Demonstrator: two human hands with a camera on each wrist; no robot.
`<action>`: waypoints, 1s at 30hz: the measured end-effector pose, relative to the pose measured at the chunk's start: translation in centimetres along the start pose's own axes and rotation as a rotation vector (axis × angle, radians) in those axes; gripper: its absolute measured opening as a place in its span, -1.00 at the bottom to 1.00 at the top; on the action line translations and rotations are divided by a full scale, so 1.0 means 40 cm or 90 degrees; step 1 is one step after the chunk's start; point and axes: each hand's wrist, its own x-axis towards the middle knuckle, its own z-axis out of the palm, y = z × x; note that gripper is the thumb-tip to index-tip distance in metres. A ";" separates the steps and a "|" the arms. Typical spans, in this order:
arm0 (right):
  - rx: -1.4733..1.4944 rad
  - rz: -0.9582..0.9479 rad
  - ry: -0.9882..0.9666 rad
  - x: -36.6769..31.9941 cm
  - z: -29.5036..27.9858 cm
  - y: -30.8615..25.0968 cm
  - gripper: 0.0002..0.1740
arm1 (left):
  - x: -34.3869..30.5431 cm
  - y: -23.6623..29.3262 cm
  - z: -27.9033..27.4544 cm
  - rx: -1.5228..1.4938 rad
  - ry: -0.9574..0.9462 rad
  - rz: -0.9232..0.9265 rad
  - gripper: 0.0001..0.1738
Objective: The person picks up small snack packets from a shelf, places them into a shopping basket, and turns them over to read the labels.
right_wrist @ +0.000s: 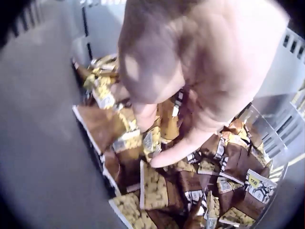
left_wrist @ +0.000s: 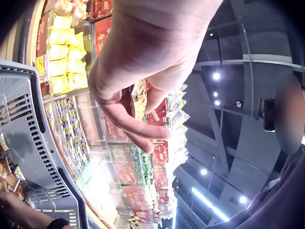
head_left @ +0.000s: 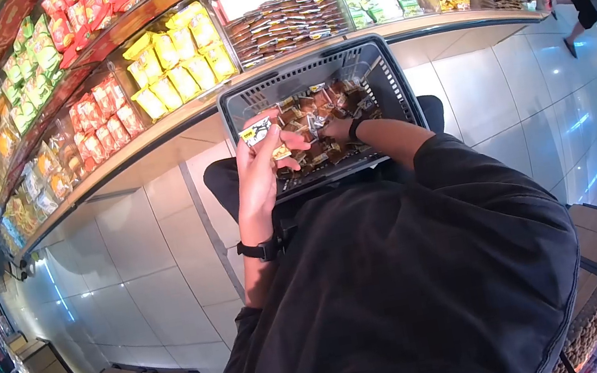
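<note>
A dark grey shopping basket [head_left: 398, 81] holds a heap of small brown snack packets [right_wrist: 155, 188] with yellow and white printing. Above the left side of the heap, my left hand [head_left: 255, 178] holds a small snack packet [head_left: 257, 131] between thumb and fingers; the left wrist view shows its crinkled edge. My right hand [right_wrist: 205, 71] reaches down into the basket. Its fingers are spread among the packets, one fingertip resting on the heap beside an upright packet [right_wrist: 152, 142]. Some of the right fingers are hidden behind the hand and the packets.
Shelves of bagged snacks rise beyond the basket, with yellow packets [head_left: 179, 52] and red packets [head_left: 103, 117] to the left and stacked dark packets [head_left: 286, 25] behind. The wooden shelf edge [head_left: 445, 18] runs close by. A person's leg [head_left: 578, 13] shows at the far right.
</note>
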 end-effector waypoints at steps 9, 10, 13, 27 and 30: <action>0.770 -0.023 0.153 -0.340 -0.452 -0.195 -0.56 | 0.036 -0.040 -0.020 0.007 0.134 0.024 -0.63; 0.766 -0.022 0.159 -0.389 -0.488 -0.243 -0.56 | 0.046 -0.047 -0.014 0.043 0.183 0.019 -0.62; 0.914 -0.160 0.320 -0.495 -0.545 -0.376 -0.50 | 0.061 -0.047 0.036 -0.046 0.056 -0.014 -0.57; 0.794 -0.088 0.560 -0.559 -0.535 -0.457 -0.81 | 0.049 -0.010 0.109 -0.101 -0.058 -0.045 -0.69; 0.875 -0.107 0.605 -0.554 -0.535 -0.452 -0.83 | 0.048 0.005 0.111 -0.108 -0.016 0.004 -0.71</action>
